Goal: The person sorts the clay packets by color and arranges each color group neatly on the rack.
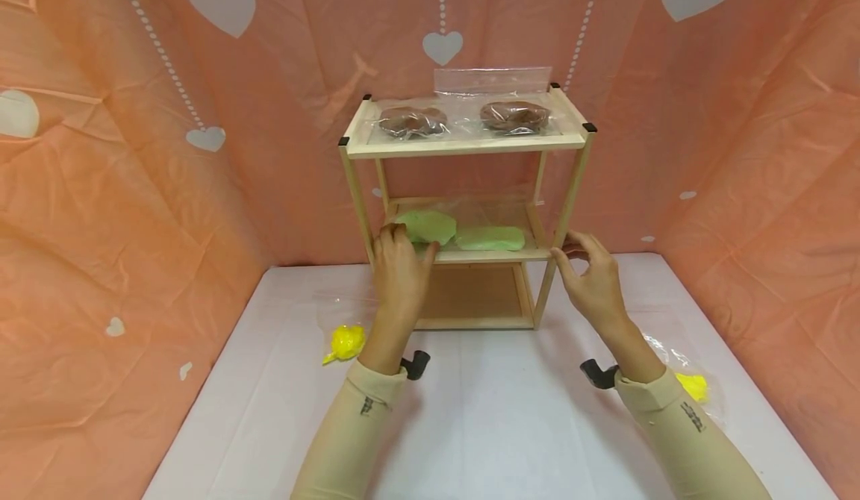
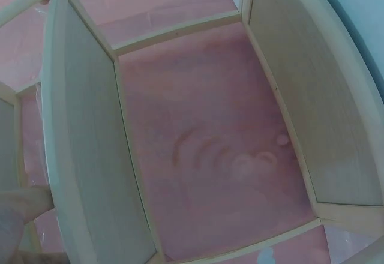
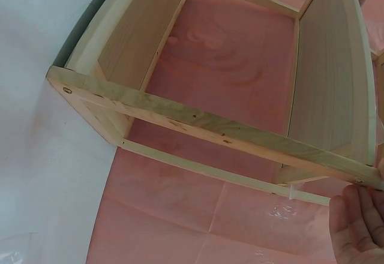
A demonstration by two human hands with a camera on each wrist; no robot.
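Note:
A small wooden rack [image 1: 466, 255] stands against the back curtain. On its middle shelf lie two pale green pieces in clear bags, a left piece [image 1: 430, 225] and a right piece [image 1: 493, 239]. My left hand [image 1: 401, 272] is at the shelf's front left, fingers bent over the left piece's end, thumb at the front edge; whether it pinches the piece is hidden. With thumb and fingers, my right hand [image 1: 591, 276] holds the rack's right front post [image 3: 228, 138]. In the left wrist view, part of the left hand [image 2: 24, 216] touches the shelf's edge.
Two brown rings in clear bags, a left ring [image 1: 413, 121] and a right ring [image 1: 514, 116], lie on the top shelf. Bagged yellow pieces lie on the white table [image 1: 493, 418], one at left [image 1: 347, 342] and one by the right forearm [image 1: 692, 386]. Peach curtains [image 1: 295, 52] enclose the table.

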